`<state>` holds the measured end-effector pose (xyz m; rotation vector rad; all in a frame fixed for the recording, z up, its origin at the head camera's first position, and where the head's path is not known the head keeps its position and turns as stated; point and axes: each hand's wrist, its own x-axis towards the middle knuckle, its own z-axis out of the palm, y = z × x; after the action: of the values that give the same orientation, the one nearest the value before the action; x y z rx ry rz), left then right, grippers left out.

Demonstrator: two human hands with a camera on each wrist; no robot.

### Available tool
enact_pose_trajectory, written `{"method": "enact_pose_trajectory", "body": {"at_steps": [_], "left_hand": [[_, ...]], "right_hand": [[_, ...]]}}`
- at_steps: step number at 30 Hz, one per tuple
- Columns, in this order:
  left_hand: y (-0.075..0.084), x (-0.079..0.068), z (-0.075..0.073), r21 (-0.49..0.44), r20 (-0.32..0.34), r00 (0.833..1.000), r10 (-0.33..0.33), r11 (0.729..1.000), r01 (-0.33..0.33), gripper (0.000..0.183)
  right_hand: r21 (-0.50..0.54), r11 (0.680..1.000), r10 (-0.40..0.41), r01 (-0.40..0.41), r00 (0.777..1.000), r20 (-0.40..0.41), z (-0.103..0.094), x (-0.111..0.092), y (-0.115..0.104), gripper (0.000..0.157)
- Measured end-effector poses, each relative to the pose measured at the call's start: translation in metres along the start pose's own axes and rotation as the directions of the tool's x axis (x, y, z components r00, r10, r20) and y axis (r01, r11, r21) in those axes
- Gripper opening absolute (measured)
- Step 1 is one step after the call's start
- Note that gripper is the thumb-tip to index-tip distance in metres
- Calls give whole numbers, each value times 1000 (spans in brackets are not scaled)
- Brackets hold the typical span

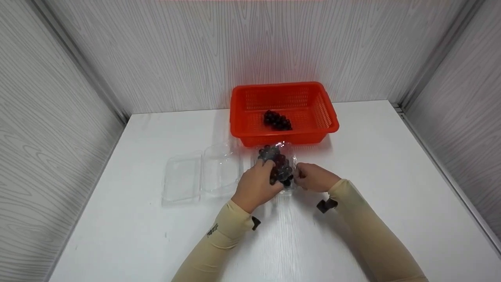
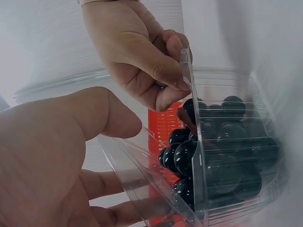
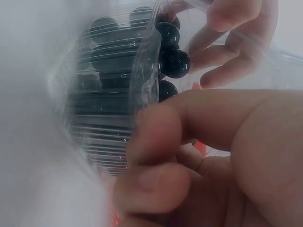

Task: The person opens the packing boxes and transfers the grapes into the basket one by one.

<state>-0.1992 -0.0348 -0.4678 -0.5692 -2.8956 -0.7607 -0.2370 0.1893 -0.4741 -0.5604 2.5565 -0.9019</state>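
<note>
A clear plastic clamshell box (image 1: 292, 156) holds a bunch of dark grapes (image 1: 280, 160), with a brown stem showing in the left wrist view. My left hand (image 1: 256, 184) reaches over the box from the left. Its fingers (image 2: 128, 210) lie against the outside of the tilted lid (image 2: 130, 163) and show through it, while the thumb (image 2: 120, 120) stands apart from them near the lid's edge. My right hand (image 1: 313, 177) pinches the box's right rim between thumb and bent forefinger (image 3: 156, 137).
Behind the box stands a red plastic basket (image 1: 274, 139) with another bunch of grapes (image 1: 278, 120) inside. An empty clear clamshell box (image 1: 201, 172) lies unfolded to the left. White table surface (image 1: 383, 164) extends to the right, with patterned walls behind and at both sides.
</note>
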Motion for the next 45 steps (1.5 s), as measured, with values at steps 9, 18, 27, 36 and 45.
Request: {"method": "enact_pose_trajectory", "body": {"at_steps": [9,18,27,36,45], "left_hand": [[-3,1,-4,-64,-53,998,-27,998,23,39],[-1,2,-5,29,3,1000,12,1000,-12,62],[-1,1,-3,57,71,996,50,997,-54,66],[-2,1,-3,37,79,996,49,998,-52,59],[-2,0,-3,38,48,996,81,996,-83,62]], "right_hand": [[-50,999,-7,6,1000,-16,0,1,3,5],[-78,997,-8,6,999,-32,-1,1,3,5],[-93,995,24,-30,998,-57,1,1,3,10],[-93,995,22,-27,998,-57,1,0,0,11],[-113,993,16,-24,998,-68,2,0,2,12]]}}
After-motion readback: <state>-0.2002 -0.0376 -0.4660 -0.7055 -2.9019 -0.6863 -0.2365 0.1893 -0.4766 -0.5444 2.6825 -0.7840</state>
